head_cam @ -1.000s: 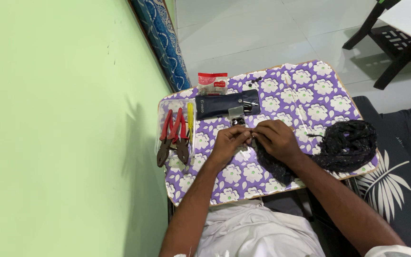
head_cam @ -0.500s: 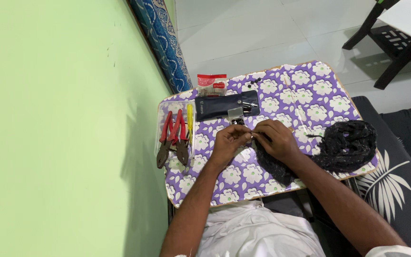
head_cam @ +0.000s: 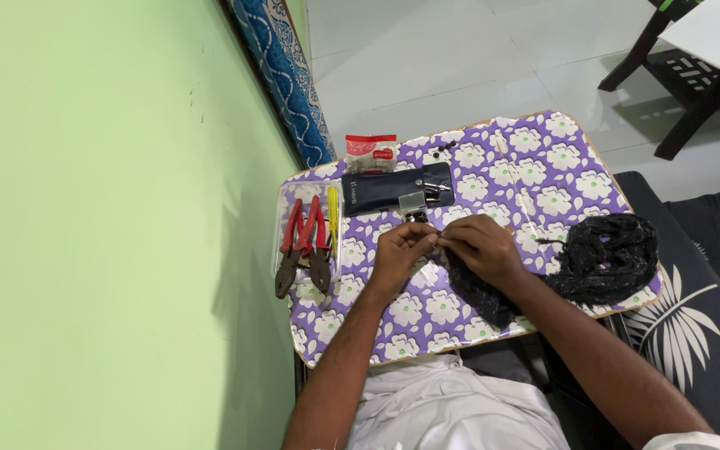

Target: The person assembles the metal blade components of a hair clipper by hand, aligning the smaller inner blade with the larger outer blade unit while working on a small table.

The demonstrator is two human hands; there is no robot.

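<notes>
hands pinching black netting at board centre

seen from above, head view. small board with purple flowered cover, across the lap. left hand and right hand brought together near the middle of the board, fingertips almost touching. fingers of both hands drawn together, pinched on the end of a strip of black netting; exact grip point too small to make out. netting strip running from under the right hand toward the near edge of the board; larger bunched heap of the same black netting at the right side, partly over the board's edge, joined to the strip or not: cannot tell.

just beyond the fingertips: dark flat pouch lying lengthwise, small metal piece resting on it. behind the pouch, at the far edge: small red and clear packet. left side of the board: clear tray holding red-handled pliers and a yellow-handled tool, well apart from the hands.

left of the board: green wall. blue patterned roll leaning along the wall. dark chair on the tiled floor, far right.
</notes>
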